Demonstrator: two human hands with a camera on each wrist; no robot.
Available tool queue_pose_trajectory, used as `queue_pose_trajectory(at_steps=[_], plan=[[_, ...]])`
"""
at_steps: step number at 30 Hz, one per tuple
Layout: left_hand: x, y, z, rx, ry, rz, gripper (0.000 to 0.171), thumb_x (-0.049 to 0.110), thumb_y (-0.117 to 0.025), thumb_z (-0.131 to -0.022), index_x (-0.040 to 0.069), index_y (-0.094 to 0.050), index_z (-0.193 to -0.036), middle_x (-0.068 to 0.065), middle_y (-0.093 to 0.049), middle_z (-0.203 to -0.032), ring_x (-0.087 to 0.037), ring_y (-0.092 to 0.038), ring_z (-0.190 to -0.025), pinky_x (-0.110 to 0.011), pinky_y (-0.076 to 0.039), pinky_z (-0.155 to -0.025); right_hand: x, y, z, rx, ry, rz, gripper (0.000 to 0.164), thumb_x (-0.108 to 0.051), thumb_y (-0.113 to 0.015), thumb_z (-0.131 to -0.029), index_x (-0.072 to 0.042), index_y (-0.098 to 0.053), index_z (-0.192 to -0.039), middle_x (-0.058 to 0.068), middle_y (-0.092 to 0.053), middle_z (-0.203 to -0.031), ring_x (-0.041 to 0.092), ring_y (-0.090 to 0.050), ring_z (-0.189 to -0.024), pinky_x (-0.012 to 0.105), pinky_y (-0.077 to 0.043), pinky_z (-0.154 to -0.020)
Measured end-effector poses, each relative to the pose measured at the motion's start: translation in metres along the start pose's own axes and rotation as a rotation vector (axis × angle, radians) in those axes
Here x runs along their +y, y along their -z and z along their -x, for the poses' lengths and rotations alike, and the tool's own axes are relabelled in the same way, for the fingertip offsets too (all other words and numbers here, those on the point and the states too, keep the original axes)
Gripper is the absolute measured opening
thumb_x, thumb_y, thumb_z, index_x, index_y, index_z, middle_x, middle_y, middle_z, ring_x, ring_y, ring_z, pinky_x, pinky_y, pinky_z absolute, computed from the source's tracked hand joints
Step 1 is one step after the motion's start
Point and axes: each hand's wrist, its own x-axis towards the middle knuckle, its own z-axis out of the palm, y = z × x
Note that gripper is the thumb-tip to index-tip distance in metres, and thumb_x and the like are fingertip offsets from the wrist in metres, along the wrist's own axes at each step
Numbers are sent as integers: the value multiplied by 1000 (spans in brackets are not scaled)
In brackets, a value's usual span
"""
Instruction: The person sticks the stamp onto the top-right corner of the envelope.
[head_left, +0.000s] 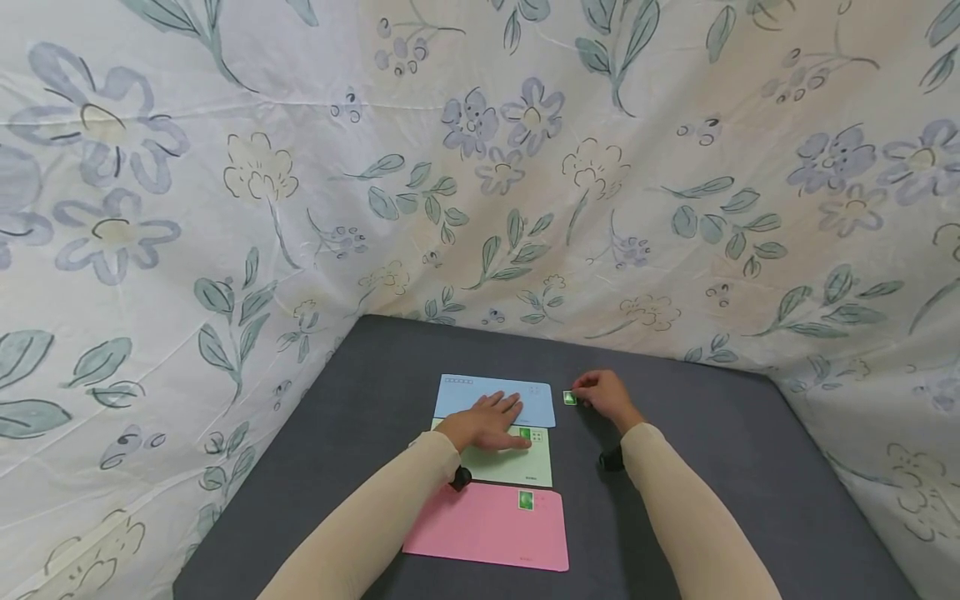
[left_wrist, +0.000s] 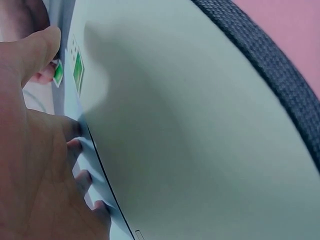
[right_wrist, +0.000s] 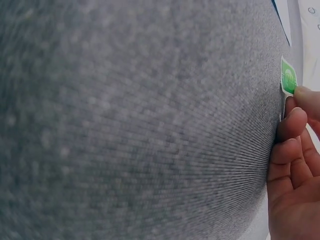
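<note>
Between thumb and forefinger, my right hand (head_left: 606,395) pinches a small green stamp (head_left: 570,398) with a white border, just right of the blue envelope (head_left: 536,408). In the right wrist view the stamp (right_wrist: 288,77) sticks out past the thumb tip. My left hand (head_left: 487,423) lies spread, its fingers on the blue envelope and its thumb over the light green envelope (head_left: 517,472). That green envelope bears a green stamp (head_left: 524,433) by its top right corner, partly hidden by the left thumb in the head view.
Nearest to me lies a pink envelope (head_left: 487,529) with a green stamp (head_left: 527,500) on its upper right. All three envelopes form a column on the dark grey table (head_left: 712,450). Floral cloth (head_left: 525,208) hangs behind and at both sides.
</note>
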Motion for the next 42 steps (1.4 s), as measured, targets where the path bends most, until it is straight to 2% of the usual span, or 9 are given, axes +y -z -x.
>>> queue_pose_trajectory(at_steps=[5,11,17,28,37,42], plan=[[1,3,2,-1,-1,-1,91,69,-46,-107,15,-19,-175,1,-9,-182,-25,-5,-167,-45,-9,-132,1,0,-2,-13,16,-2,7,-6,-77,-100,0,-78,-103,9,-72,-94,21,-65,-78,34,-52,-69],[-1,0,-2,-9,0,7,92,70,-46,-108,15,-15,-176,1,-5,-182,-24,0,-167,-44,-3,-132,2,0,-2,-14,5,-2,7,-8,-77,-101,-2,-79,-104,9,-73,-96,20,-65,-78,34,-52,-70],[-5,-4,-9,-6,3,23,92,69,-46,-108,16,-14,-176,2,-4,-182,-23,1,-167,-44,-3,-132,2,2,-3,-12,12,-10,11,-9,-74,-103,-1,-80,-107,8,-73,-95,19,-65,-76,34,-50,-70],[-4,-2,-8,-10,3,34,92,70,-47,-107,17,-15,-176,3,-4,-182,-23,1,-167,-45,-3,-132,-3,1,-6,0,-17,-41,16,-10,-72,-105,2,-80,-111,12,-74,-104,19,-65,-76,32,-52,-70],[3,8,5,20,-25,24,92,70,-46,-107,12,-22,-174,-2,-13,-182,-28,-8,-167,-46,-11,-132,-7,-2,-6,3,-39,-52,18,-11,-71,-106,2,-80,-115,14,-74,-108,21,-65,-79,32,-51,-72],[-3,1,-4,-1,-9,49,94,72,-47,-106,17,-18,-176,3,-7,-182,-24,-2,-167,-46,-7,-132,-11,-6,-6,16,-44,-59,19,-13,-71,-106,0,-81,-116,14,-74,-112,21,-65,-83,32,-52,-75]])
